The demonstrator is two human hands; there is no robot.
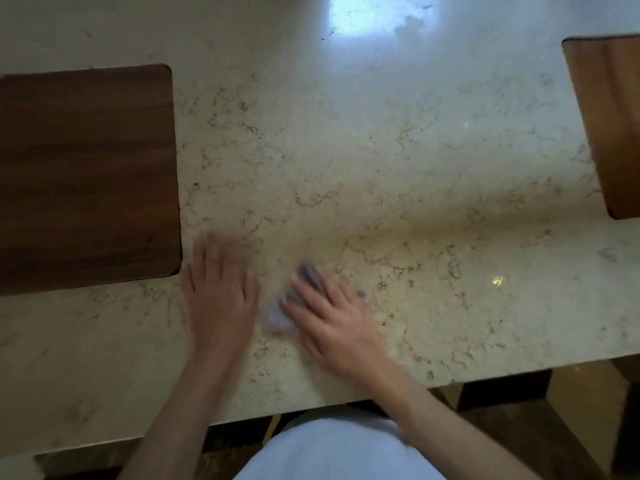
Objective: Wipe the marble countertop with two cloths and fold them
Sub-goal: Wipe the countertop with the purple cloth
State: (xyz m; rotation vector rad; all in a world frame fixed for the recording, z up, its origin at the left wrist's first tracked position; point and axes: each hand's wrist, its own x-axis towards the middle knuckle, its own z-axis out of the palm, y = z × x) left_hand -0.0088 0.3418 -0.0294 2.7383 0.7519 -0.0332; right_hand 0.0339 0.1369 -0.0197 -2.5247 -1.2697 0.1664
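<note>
The beige veined marble countertop (363, 161) fills most of the head view. My right hand (332, 320) lies flat, fingers spread, pressing a small crumpled cloth (277, 318) against the marble; the cloth looks pale with a darker blue-grey part (310, 273) poking out past my fingertips. Both are blurred by motion. My left hand (220, 289) rests palm down on the marble just left of the cloth, fingers apart, and I see no cloth under it. Only one cloth shows.
A dark wooden board (86, 174) is set in the counter at left, its corner close to my left hand. A lighter wooden board (609, 126) sits at far right. The counter's front edge (450, 379) runs below my wrists. A glare spot (374, 15) lies at top.
</note>
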